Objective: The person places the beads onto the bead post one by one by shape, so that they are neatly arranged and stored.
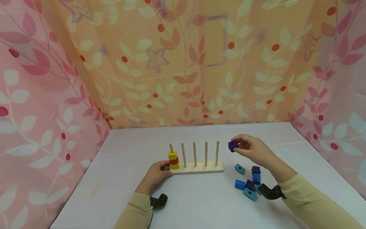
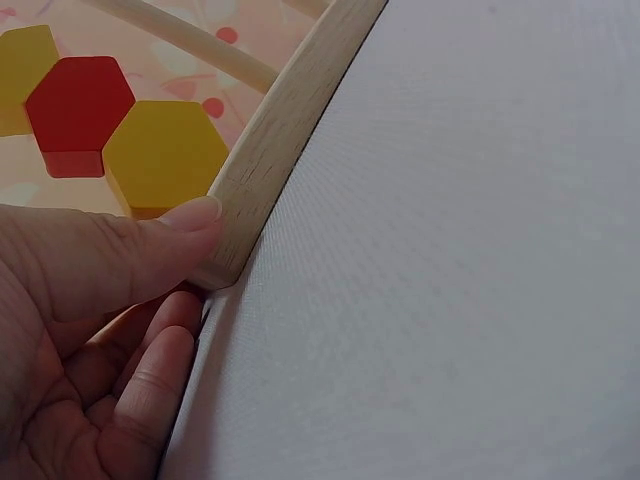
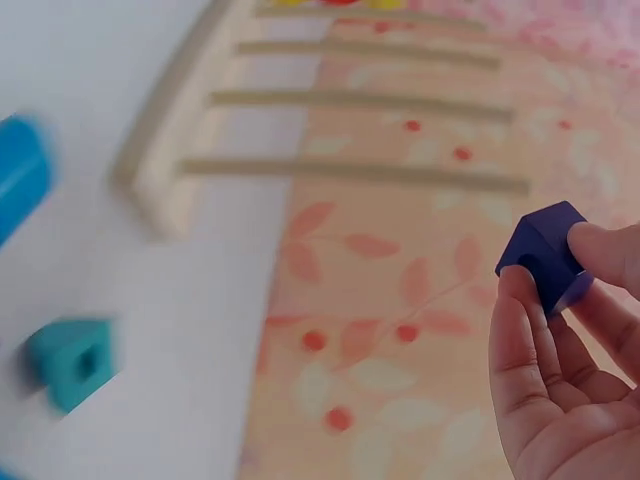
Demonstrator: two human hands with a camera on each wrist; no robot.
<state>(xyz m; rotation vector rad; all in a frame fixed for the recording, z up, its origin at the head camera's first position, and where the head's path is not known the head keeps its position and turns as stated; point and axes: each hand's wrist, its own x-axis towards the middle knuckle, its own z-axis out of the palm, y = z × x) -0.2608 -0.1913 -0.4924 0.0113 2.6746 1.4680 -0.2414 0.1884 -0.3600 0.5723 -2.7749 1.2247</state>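
Observation:
A wooden peg stand [image 1: 197,170] with several upright pegs stands on the table. Its leftmost peg carries a red hexagonal block [image 2: 80,105] between two yellow ones, the lowest being the yellow hexagonal block [image 2: 165,155]. My left hand [image 1: 157,173] grips the stand's left end, thumb along the wooden edge; some of its fingers are hidden. To the right of the stand, my right hand [image 1: 253,149] holds a dark purple cube block [image 3: 545,250] up in the air between thumb and fingers. A hole shows in the cube. The other pegs are bare.
Right of the stand, loose blocks lie below my right hand: a teal block [image 1: 239,169] apart, and a cluster with a blue block [image 1: 240,184], a purple block [image 1: 255,170] and several more. My right wrist's black camera [image 1: 271,192] partly covers one. Patterned curtains [image 1: 183,79] enclose the table.

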